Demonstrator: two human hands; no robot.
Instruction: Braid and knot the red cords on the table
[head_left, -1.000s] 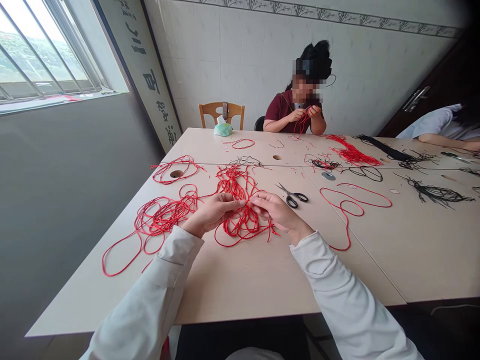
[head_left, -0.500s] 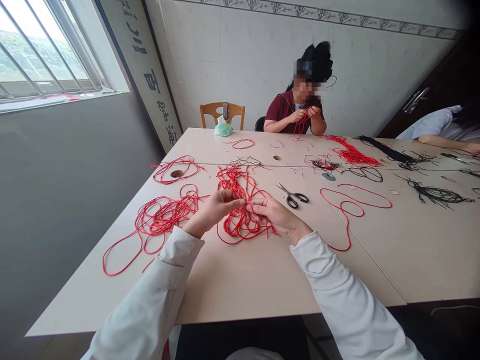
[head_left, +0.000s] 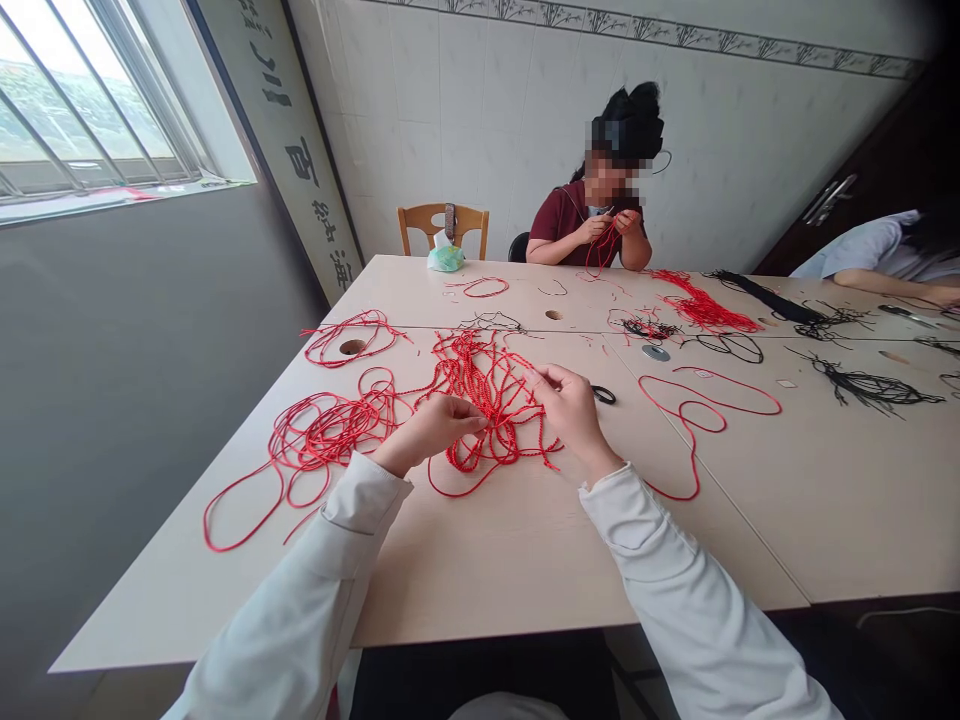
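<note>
Red braided cords (head_left: 469, 365) lie in a tangled bundle at the middle of the table. My left hand (head_left: 442, 430) pinches red cord at the bundle's lower middle, thumb and forefinger together. Up and to the right of it, my right hand (head_left: 564, 405) is closed on a strand of red cord at the bundle's right side. Black-handled scissors (head_left: 603, 395) lie just beyond my right hand, which hides most of them. Left of the bundle is a loose coil of smooth red cord (head_left: 322, 435).
Across the table (head_left: 480, 590) a person (head_left: 555, 225) holds red cord; another person (head_left: 870, 255) leans at the far right. A red cord loop (head_left: 694, 450), black cord bundles (head_left: 874, 385), a metal disc (head_left: 656, 353) and a tissue pack (head_left: 446, 259) lie on the table.
My right hand has moved up and right, away from my left hand, with a strand, and now covers most of the scissors. My left hand has shifted slightly down.
</note>
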